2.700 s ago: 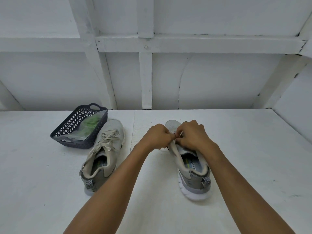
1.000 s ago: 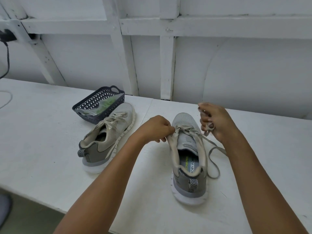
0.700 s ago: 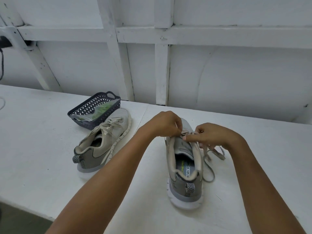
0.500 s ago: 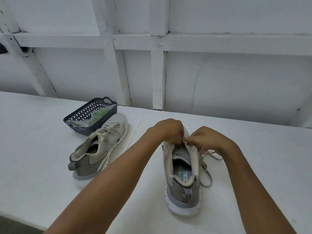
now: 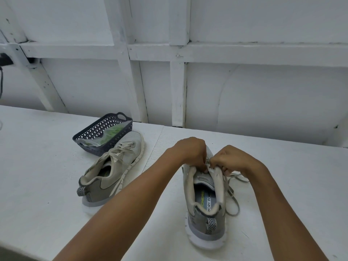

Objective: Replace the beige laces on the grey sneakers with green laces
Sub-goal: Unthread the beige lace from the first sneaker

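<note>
Two grey sneakers stand on the white table [image 5: 37,166]. The right sneaker [image 5: 206,200] points away from me, heel toward me. My left hand [image 5: 190,150] and my right hand [image 5: 231,159] meet over its tongue, fingers curled and pinching the beige lace [image 5: 232,194] at the eyelets. A loose length of that lace trails down the shoe's right side onto the table. The left sneaker [image 5: 111,170] lies angled at the left, its beige lace still tied. Green laces [image 5: 111,131] in a clear bag sit in the dark basket [image 5: 88,134].
The basket touches the left sneaker's toe near the white panelled wall [image 5: 244,91]. The table's near edge shows at bottom left. A dark cable hangs at the far left edge.
My right hand came back from pulling lace out to the right and rejoined my left hand over the eyelets. More loose lace lies beside the right sneaker. The view shifted slightly.
</note>
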Available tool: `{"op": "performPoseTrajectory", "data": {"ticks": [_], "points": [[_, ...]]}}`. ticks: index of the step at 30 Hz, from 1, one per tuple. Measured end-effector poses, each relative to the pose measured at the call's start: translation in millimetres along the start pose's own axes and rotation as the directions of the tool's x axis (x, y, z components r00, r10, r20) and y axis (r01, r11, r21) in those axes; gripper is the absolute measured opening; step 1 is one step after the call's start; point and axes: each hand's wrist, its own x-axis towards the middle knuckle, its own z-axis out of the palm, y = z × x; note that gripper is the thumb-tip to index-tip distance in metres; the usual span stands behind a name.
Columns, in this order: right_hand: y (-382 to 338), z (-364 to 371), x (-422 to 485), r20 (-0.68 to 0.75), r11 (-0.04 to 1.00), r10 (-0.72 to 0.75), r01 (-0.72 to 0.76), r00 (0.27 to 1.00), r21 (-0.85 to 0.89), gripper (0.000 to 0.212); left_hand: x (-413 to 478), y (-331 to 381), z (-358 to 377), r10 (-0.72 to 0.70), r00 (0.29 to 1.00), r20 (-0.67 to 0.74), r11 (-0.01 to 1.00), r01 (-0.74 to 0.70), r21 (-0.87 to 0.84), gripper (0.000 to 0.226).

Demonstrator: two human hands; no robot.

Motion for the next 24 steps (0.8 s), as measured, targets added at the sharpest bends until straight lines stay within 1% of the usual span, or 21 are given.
{"op": "performPoseTrajectory", "data": {"ticks": [4, 7, 11, 13, 16, 18, 20, 24], "points": [[0, 0, 1, 0.009, 1.000, -0.002, 0.002, 1.000, 0.000, 0.037, -1, -2, 1, -0.021, 1.000, 0.001, 0.995, 0.021, -0.093, 0.024], [0, 0, 2, 0.012, 1.000, 0.006, -0.006, 1.000, 0.009, 0.028, -4, -3, 3, -0.041, 0.999, -0.020, 0.989, 0.038, -0.146, 0.020], [0, 1, 3, 0.017, 1.000, 0.015, -0.015, 1.000, -0.002, 0.030, -4, 0, 6, -0.071, 0.994, -0.077, 0.993, 0.063, -0.104, 0.023], [0, 2, 3, 0.028, 0.999, 0.035, -0.034, 0.999, -0.027, 0.026, -3, 3, 7, -0.065, 0.992, -0.107, 0.997, 0.059, -0.059, 0.023], [-1, 4, 4, 0.038, 0.997, 0.068, -0.067, 0.997, -0.051, 0.017, -1, 4, 8, -0.061, 0.993, -0.102, 0.998, 0.060, -0.017, 0.026], [-2, 5, 4, 0.027, 0.997, 0.068, -0.068, 0.997, -0.023, 0.010, -1, 3, 10, -0.063, 0.993, -0.102, 0.998, 0.062, -0.008, 0.034], [-1, 4, 4, 0.019, 0.997, 0.065, -0.066, 0.998, 0.035, 0.010, -2, 2, 11, -0.057, 0.992, -0.115, 0.998, 0.055, -0.021, 0.036], [9, -3, 3, 0.047, 0.987, 0.090, -0.095, 0.995, 0.132, 0.010, -5, 0, 8, -0.021, 0.992, -0.121, 0.997, 0.012, -0.072, 0.023]]}}
